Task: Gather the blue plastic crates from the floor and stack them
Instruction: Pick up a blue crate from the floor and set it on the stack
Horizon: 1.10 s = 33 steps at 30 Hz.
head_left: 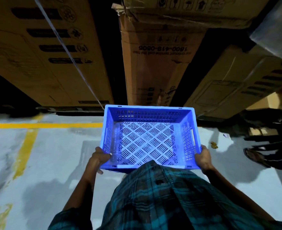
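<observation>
Two-handed grip on blue crate (147,140)

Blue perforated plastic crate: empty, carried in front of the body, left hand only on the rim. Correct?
Not quite. The head view shows both hands holding the blue perforated plastic crate: the left hand grips the near left corner, the right hand the near right. The rest stands: it is empty and carried in front of the body.

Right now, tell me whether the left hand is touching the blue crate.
Touching. The head view shows the left hand gripping the blue crate at its near left corner, thumb over the rim.
</observation>
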Available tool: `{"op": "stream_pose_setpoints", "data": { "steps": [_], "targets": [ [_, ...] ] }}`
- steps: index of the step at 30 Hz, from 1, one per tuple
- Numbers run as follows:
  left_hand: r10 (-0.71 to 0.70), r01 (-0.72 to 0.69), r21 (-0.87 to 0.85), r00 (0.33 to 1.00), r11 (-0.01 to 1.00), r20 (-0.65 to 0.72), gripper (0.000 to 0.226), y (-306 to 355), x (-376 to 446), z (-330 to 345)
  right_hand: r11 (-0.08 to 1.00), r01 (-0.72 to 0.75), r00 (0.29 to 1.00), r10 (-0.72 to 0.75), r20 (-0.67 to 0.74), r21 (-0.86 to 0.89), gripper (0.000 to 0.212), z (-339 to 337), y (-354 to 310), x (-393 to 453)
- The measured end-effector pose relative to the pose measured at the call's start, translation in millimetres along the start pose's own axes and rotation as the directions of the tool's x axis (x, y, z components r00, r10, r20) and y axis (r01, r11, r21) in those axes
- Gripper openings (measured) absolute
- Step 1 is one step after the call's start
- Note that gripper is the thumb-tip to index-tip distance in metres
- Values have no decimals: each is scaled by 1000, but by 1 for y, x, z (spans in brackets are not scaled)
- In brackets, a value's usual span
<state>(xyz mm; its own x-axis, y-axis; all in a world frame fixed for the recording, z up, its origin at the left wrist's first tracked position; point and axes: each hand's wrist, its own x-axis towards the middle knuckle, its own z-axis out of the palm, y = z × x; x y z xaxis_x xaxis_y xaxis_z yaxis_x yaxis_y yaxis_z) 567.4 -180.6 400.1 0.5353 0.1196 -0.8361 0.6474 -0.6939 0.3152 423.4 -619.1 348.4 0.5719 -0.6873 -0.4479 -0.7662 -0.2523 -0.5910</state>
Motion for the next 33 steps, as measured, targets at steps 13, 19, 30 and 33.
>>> {"op": "stream_pose_setpoints", "data": {
  "steps": [13, 19, 30, 33],
  "targets": [
    [77, -61, -310, 996, 949, 40, 46, -40, 21, -15, 985, -53, 990, 73, 122, -163, 110, 3, -32, -48],
    [117, -93, -261, 990, 961, 81, 36, -48, 27, -17, 991, -133, 988, 133, 74, -7, 65, 5, -19, -63],
    [205, -167, -226, 966, 960, 156, 40, -46, 22, -7, 968, -100, 995, 104, 6, -232, 88, 7, 11, -37],
    [182, -162, -222, 981, 962, 71, 37, -48, 22, 1, 952, -84, 995, 95, 21, -296, 83, 11, -8, -62]
  ]
}}
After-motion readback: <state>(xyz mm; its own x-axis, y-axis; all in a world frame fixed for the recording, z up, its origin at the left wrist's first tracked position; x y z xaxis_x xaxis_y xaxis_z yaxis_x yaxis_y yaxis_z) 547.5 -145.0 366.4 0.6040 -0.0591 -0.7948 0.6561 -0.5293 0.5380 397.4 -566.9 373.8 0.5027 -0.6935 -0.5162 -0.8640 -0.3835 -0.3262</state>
